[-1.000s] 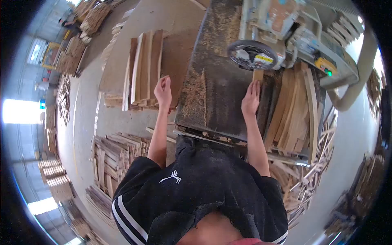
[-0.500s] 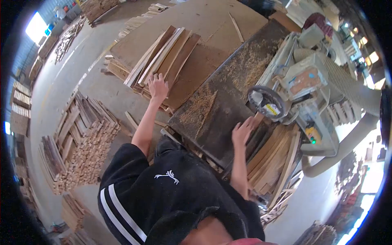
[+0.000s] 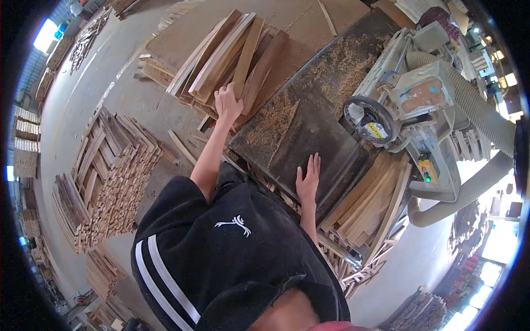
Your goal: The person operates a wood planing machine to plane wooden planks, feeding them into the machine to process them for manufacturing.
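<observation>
My left hand (image 3: pixel 228 103) is closed around the near end of a light wooden board (image 3: pixel 248 52), which lies at a slight angle among the other boards of a small stack. Just right of it is a darker, rougher board (image 3: pixel 266 69). My right hand (image 3: pixel 308 179), holding nothing, has its fingers stretched out over the dark machine table (image 3: pixel 326 149). Sawdust (image 3: pixel 270 132) and a thin wood sliver (image 3: pixel 284 134) lie on that table, beyond my right hand.
At the right stands a woodworking machine with a handwheel (image 3: pixel 371 122), a control box with a green light (image 3: pixel 427 171) and a grey hose (image 3: pixel 477 105). Curved boards (image 3: pixel 367 201) are stacked beside the table. A tall pile of wood pieces (image 3: pixel 110 193) stands on the floor at left.
My right hand has drawn back from the piece by the handwheel to the table's near part. My left hand has closed on a board end, and that board has turned slightly.
</observation>
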{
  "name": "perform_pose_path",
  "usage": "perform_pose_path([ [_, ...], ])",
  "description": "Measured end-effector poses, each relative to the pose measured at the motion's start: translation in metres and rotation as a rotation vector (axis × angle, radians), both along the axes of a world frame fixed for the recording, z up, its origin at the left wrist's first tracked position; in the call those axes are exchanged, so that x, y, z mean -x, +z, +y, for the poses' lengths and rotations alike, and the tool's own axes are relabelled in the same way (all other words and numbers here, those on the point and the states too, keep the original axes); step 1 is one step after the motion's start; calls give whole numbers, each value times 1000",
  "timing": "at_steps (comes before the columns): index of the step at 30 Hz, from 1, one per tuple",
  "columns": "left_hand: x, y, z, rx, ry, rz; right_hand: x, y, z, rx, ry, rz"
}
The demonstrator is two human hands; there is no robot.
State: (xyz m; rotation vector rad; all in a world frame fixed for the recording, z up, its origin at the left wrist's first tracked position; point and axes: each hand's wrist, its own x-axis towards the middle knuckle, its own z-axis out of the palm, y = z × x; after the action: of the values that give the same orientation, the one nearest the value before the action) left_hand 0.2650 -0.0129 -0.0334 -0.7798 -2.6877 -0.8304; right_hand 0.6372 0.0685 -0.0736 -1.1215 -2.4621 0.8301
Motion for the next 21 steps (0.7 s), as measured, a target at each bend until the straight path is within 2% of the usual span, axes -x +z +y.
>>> perform_pose_path([
  [2,0,8,-3,39,-34,-184,1,1,0,4,13,15],
  [3,0,7,-6,41,-29,-184,2,-2,-1,-17,13,13],
  [5,-3,4,-15,-282,-176,-541,3,-7,-2,-33,12,13],
  [6,-15,7,-18,-434,-148,-616,4,-9,-2,-68,6,28],
  [7,-18,6,-24,-427,-146,-618,5,-11,-3,-103,0,42],
  [9,-23,7,-34,-685,-295,-1234,5,-10,-2,-91,0,30],
  [10,-37,17,-37,-762,-308,-1385,6,-7,-2,-83,2,18],
  [11,-48,17,-40,-757,-304,-1386,6,-3,-1,-77,1,18],
  [13,-65,14,-47,-934,-377,-1687,9,13,5,54,15,-150],
  [14,-71,-4,-47,-954,-471,-1708,13,22,7,79,-2,-185],
  [15,-79,-2,-47,-945,-470,-1707,21,46,8,86,-5,-181],
  [17,-103,12,-44,-904,-381,-1883,37,92,9,516,-13,50],
  [18,-115,15,-40,-871,-386,-1845,44,90,6,436,23,186],
  [19,-118,7,-41,-859,-393,-1852,52,89,5,436,10,189],
  [21,-121,-12,-38,-716,-412,-1963,69,90,4,144,169,244],
])
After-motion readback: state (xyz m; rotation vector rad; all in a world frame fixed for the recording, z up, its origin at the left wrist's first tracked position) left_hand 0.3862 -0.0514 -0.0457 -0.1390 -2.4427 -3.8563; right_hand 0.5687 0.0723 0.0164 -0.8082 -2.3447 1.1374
